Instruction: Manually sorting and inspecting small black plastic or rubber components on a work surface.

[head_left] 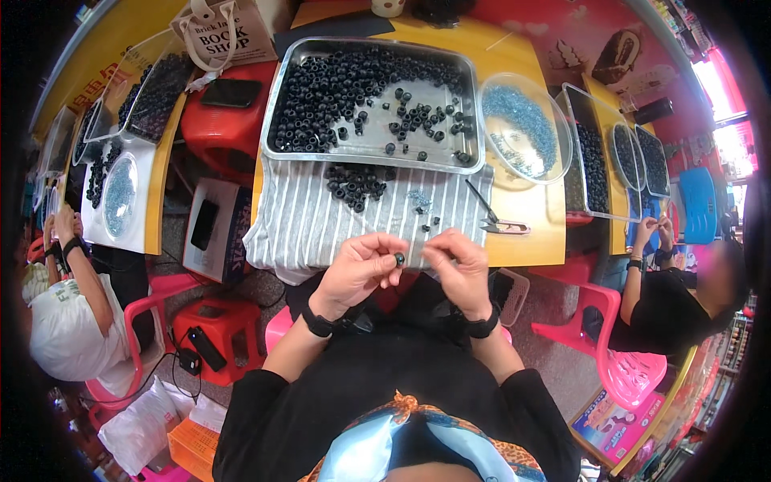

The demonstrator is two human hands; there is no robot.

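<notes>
My left hand point(357, 269) pinches a round black bead point(399, 259) between thumb and fingertips, just past the table's near edge. Close by on its right, my right hand point(462, 265) is closed with its fingertips together; whatever they hold is too fine to make out. Beyond both hands a grey-and-white striped cloth point(285, 213) covers part of the table. On it are a heap of black beads point(353, 189), a few tiny clear-blue beads point(418, 198) and several loose black ones. Thread snips point(509, 228) and a thin black tool point(481, 199) lie at the cloth's right side.
A metal tray point(373, 162) of black beads stands behind the cloth, with a clear dish point(566, 149) of pale-blue beads to its right. Red stools point(217, 333) and a pink chair point(586, 305) flank me. One person sits at each side, hands raised at bead-laden tables.
</notes>
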